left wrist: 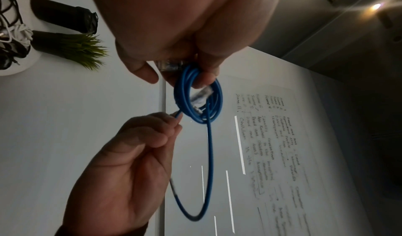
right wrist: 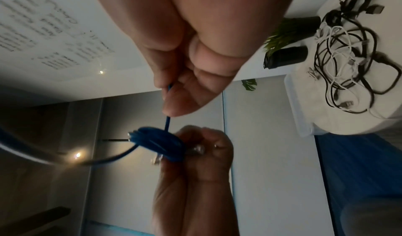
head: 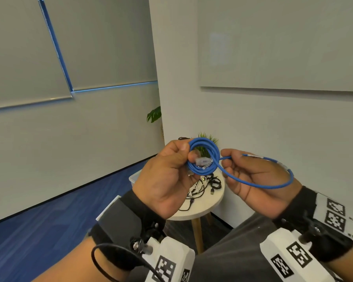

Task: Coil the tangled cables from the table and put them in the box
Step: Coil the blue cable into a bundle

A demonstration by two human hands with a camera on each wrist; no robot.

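In front of my chest my left hand grips a blue network cable wound into a small coil, thumb on top, with a clear plug inside the loop. My right hand pinches the cable's loose tail just beside the coil, and the rest of the tail swings in a wide arc under my right wrist. The left wrist view shows the coil under my left fingers. In the right wrist view the tail runs from my fingertips down to the coil. A tangle of black and white cables lies on the round table below.
A translucent box stands at the table's left side, mostly hidden behind my left hand. Small green plants and a dark cylinder stand at the table's back by the wall. Blue carpet lies to the left.
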